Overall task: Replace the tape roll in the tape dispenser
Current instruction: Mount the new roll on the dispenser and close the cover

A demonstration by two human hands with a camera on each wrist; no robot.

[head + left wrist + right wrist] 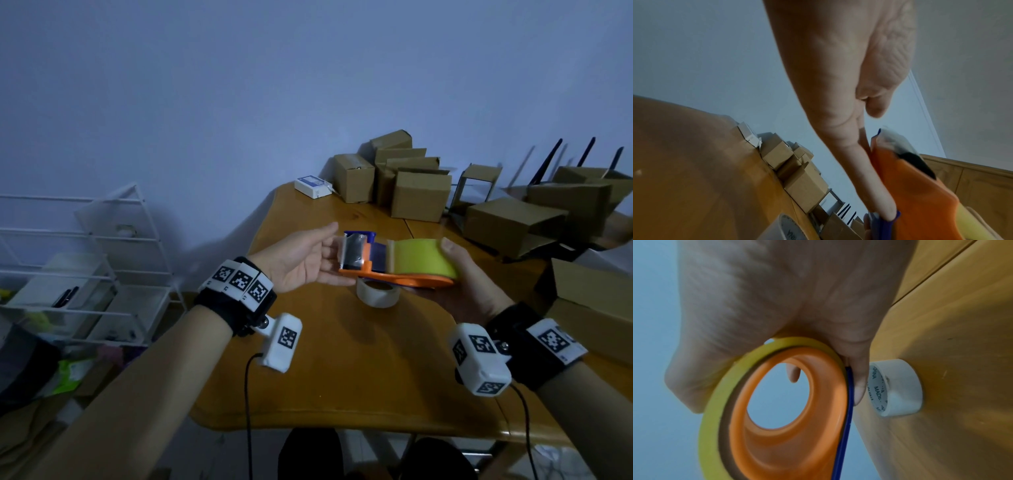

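An orange and blue tape dispenser (366, 267) is held in the air above the wooden table (342, 359). A yellow tape roll (424, 258) sits on its hub (828, 386). My right hand (460, 270) grips that end, thumb on top of the yellow roll (711, 418) and fingers curled beneath. My left hand (334, 255) is at the cutter end. Its straight fingers (869, 178) lie along the orange side (920, 194), and its thumb is just clear of the dispenser. A white tape roll (378, 293) lies on the table right below the dispenser.
Several cardboard boxes (421, 195) crowd the table's far side, with more (592, 301) at the right edge. A small white device (313, 186) sits at the far left corner. A white wire rack (85, 267) stands on the floor to the left.
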